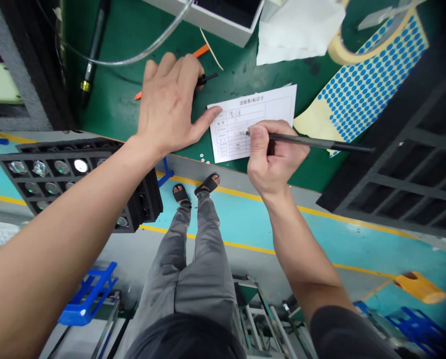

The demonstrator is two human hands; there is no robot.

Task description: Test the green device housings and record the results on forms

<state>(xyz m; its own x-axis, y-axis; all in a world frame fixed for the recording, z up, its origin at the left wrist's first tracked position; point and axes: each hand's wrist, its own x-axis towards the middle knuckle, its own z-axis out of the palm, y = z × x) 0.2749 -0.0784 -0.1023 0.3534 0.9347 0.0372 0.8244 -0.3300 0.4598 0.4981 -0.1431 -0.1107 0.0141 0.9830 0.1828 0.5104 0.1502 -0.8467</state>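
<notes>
A white printed form card [258, 112] lies near the front edge of the green table [241, 75], with some handwriting in its upper rows. My right hand [277, 154] pinches a dark pen [331, 144], its tip touching the card's middle. My left hand [174, 99] rests on the table, its thumb on the card's upper left corner and its fingers curled over a small black object [208, 78]. What the curled fingers hold under the palm is hidden. An orange tool [201, 51] shows beyond and beside that hand.
Blue dot stickers [375, 85], a tape roll [342, 50] and white paper [301, 30] lie at upper right. A grey box [233, 30] stands at the back. Black foam trays [405, 164] flank the table; another tray [84, 179] holds round lenses below left.
</notes>
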